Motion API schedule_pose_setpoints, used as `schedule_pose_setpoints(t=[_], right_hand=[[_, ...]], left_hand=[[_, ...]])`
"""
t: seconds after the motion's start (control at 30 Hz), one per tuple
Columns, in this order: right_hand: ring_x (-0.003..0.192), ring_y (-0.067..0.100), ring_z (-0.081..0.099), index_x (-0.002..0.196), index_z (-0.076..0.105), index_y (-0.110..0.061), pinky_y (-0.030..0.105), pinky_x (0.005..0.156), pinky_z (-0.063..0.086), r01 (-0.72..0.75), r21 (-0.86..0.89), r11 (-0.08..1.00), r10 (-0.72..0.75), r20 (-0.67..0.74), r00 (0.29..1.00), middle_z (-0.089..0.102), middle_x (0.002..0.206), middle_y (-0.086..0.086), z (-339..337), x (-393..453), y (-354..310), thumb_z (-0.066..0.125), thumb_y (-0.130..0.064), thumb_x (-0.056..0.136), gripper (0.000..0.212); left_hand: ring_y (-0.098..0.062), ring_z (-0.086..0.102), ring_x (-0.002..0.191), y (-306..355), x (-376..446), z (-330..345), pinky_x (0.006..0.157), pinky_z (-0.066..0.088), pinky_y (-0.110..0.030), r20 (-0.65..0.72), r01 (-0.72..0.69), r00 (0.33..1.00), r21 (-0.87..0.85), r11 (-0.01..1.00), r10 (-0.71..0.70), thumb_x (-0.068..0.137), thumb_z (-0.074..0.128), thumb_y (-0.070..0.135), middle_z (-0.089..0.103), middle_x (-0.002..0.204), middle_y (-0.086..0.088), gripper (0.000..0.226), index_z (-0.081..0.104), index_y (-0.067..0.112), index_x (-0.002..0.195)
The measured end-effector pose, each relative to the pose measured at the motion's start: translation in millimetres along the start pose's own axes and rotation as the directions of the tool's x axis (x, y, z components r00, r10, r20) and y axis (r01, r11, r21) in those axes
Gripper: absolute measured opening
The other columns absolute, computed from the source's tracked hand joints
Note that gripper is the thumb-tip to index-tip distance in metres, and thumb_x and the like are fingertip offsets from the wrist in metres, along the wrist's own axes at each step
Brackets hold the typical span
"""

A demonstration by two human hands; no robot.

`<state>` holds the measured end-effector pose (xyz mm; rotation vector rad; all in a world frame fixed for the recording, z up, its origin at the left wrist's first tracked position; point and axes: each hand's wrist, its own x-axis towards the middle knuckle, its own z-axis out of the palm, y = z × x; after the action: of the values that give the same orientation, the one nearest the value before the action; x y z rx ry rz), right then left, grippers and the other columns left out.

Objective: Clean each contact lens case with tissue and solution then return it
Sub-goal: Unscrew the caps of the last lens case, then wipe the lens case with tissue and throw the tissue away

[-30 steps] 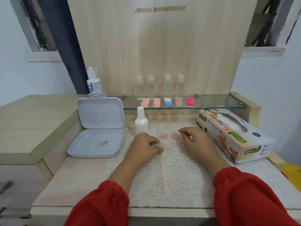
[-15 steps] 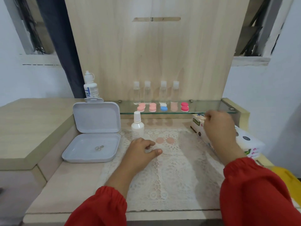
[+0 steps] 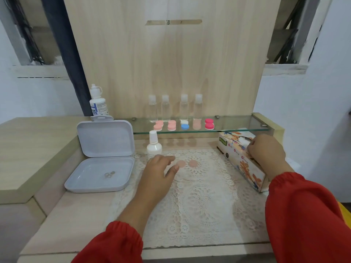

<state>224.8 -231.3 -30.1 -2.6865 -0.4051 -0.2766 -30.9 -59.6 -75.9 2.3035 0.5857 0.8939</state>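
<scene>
Since a second ago the right hand (image 3: 266,150) has left the lace mat (image 3: 199,196) and now sits on top of the tissue box (image 3: 241,160) at about 3 o'clock from the mat's centre, fingers curled at the white tissue (image 3: 245,142) in the opening; whether they actually pinch it cannot be told. Meanwhile the left hand (image 3: 158,169) has stayed on the mat, fingers loosely spread and holding nothing, its thumb tip just beside the two pale pink case caps (image 3: 187,164), which lie flat at 12 o'clock on the mat, unmoved.

Writing on the box's green patch is too blurred to read here. At 10 o'clock, on the wooden ledge, a solution bottle (image 3: 98,105) carries a blue-and-white label where "EYE" can be made out. A small white bottle (image 3: 154,145) stands unlabelled just behind the left hand.

On the glass shelf (image 3: 237,128) at 12 o'clock sit more lens cases (image 3: 185,125) in pink, blue-and-white and red, with four clear bottles (image 3: 174,107) behind them. An open grey box (image 3: 102,164) lies at 9 o'clock.
</scene>
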Motion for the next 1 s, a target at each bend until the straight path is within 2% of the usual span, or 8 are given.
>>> schedule_pose_setpoints(t=[0.13,0.2,0.33,0.43,0.57,0.7,0.87,1.0], right_hand=[[0.07,0.026,0.055,0.085,0.07,-0.011,0.025,0.05,0.033,0.014,0.01,1.0,-0.014,0.046,0.999,0.06,0.074,0.006,-3,6,0,0.062,-0.024,0.088,0.016],[0.074,0.025,0.057,0.088,0.071,-0.014,0.024,0.05,0.033,0.008,0.009,1.0,-0.009,0.066,0.998,0.064,0.083,0.006,-4,7,-3,0.064,-0.027,0.087,0.015],[0.066,0.025,0.054,0.076,0.066,-0.014,0.022,0.046,0.03,0.016,-0.013,1.0,-0.015,0.071,0.997,0.061,0.076,0.003,-3,5,-5,0.052,-0.005,0.077,0.016],[0.067,0.023,0.053,0.072,0.062,-0.015,0.021,0.046,0.028,0.059,-0.044,0.997,-0.055,0.096,0.994,0.058,0.076,0.002,-5,5,-3,0.053,-0.007,0.077,0.013],[0.07,0.025,0.051,0.074,0.057,-0.013,0.023,0.047,0.027,0.069,-0.041,0.997,-0.065,0.092,0.994,0.053,0.074,0.003,-7,10,1,0.053,-0.01,0.081,0.008],[0.092,0.028,0.062,0.094,0.072,-0.013,0.029,0.065,0.044,0.097,-0.048,0.994,-0.09,0.131,0.987,0.067,0.103,0.01,-15,15,2,0.061,-0.016,0.088,0.012],[0.106,0.027,0.059,0.107,0.069,-0.018,0.03,0.072,0.043,0.1,-0.054,0.994,-0.096,0.065,0.993,0.064,0.116,0.007,-10,9,4,0.053,-0.001,0.085,0.031],[0.109,0.027,0.058,0.115,0.067,-0.02,0.032,0.077,0.045,0.071,0.025,0.997,-0.072,0.061,0.996,0.062,0.123,0.006,-8,10,4,0.054,-0.005,0.087,0.034]], left_hand=[[-0.003,0.055,0.102,52,2,22,0.093,0.045,-0.022,0.066,-0.082,0.993,-0.211,0.974,0.098,0.096,0.052,0.012,0.062,0.111,0.007,0.025,0.066,0.015,0.117],[-0.007,0.053,0.116,76,7,47,0.102,0.04,-0.022,0.235,0.025,0.971,-0.302,0.953,0.049,0.099,0.046,0.012,0.06,0.126,0.004,0.031,0.061,0.016,0.126],[-0.016,0.038,0.136,96,15,99,0.107,0.03,-0.022,0.455,0.269,0.888,-0.389,0.881,-0.07,0.102,0.036,0.012,0.041,0.149,-0.002,0.041,0.044,0.015,0.142],[-0.015,0.04,0.134,99,20,119,0.1,0.032,-0.016,0.464,0.315,0.88,-0.414,0.854,-0.1,0.101,0.034,0.005,0.044,0.146,-0.003,0.042,0.048,0.015,0.14],[-0.017,0.042,0.133,102,30,131,0.111,0.031,-0.024,0.49,0.363,0.864,-0.448,0.817,-0.116,0.101,0.036,0.006,0.047,0.145,-0.005,0.042,0.049,0.013,0.14],[-0.018,0.043,0.133,103,36,136,0.111,0.033,-0.026,0.486,0.384,0.865,-0.478,0.79,-0.126,0.102,0.037,0.01,0.048,0.143,-0.005,0.04,0.048,0.012,0.14],[-0.016,0.045,0.131,107,34,139,0.111,0.035,-0.028,0.484,0.391,0.867,-0.505,0.77,-0.123,0.102,0.038,0.014,0.048,0.143,-0.005,0.04,0.045,0.012,0.141],[-0.007,0.046,0.122,104,31,133,0.098,0.036,-0.011,0.469,0.366,0.878,-0.532,0.763,-0.094,0.102,0.037,0.013,0.051,0.138,0.0,0.038,0.048,0.014,0.139]])
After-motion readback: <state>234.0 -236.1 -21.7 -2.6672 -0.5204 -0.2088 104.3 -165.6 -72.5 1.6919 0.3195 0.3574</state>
